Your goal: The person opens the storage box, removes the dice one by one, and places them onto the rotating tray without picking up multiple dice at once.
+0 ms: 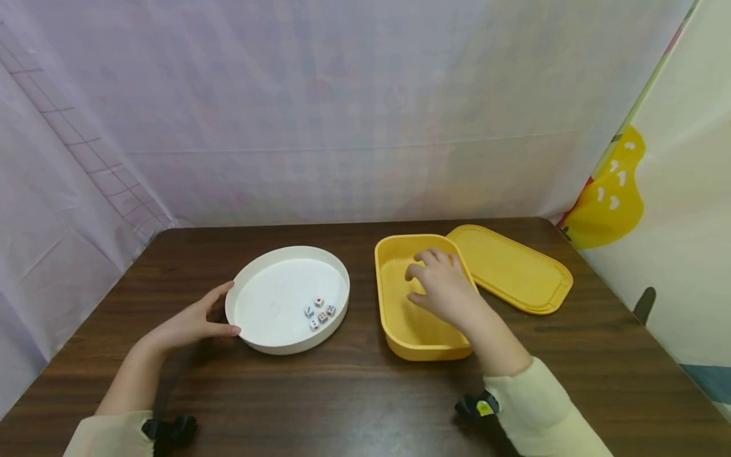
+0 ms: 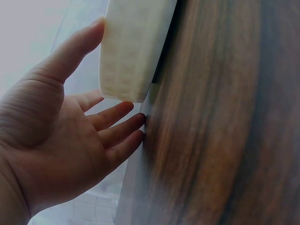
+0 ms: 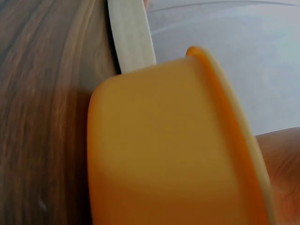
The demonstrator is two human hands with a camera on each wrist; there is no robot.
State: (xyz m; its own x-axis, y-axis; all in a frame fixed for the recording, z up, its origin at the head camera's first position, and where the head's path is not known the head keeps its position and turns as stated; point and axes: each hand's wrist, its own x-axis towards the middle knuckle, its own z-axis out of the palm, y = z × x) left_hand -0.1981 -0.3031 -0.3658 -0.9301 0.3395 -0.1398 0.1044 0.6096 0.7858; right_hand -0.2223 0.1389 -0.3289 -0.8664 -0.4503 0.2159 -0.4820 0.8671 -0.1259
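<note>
A round white tray [image 1: 268, 311] lies on the table, and several small white dice [image 1: 322, 317] sit together in its right part. My left hand [image 1: 185, 324] is at the tray's left side, fingers spread, with thumb and fingertips touching its rim. In the left wrist view the thumb of that hand [image 2: 65, 108] meets the pale tray wall [image 2: 133, 51]. To the right stands a deep yellow box [image 1: 391, 317]. My right hand [image 1: 445, 285] hovers over the box's opening, fingers loosely bent and nothing visible in them. The right wrist view mostly shows the box's outer wall [image 3: 154, 140].
A yellow lid [image 1: 514, 270] lies flat at the right, close behind the box. The dark wooden table [image 1: 320, 406] ends at a pale hanging cloth [image 1: 342, 127] along the back. Each wrist wears a small black device.
</note>
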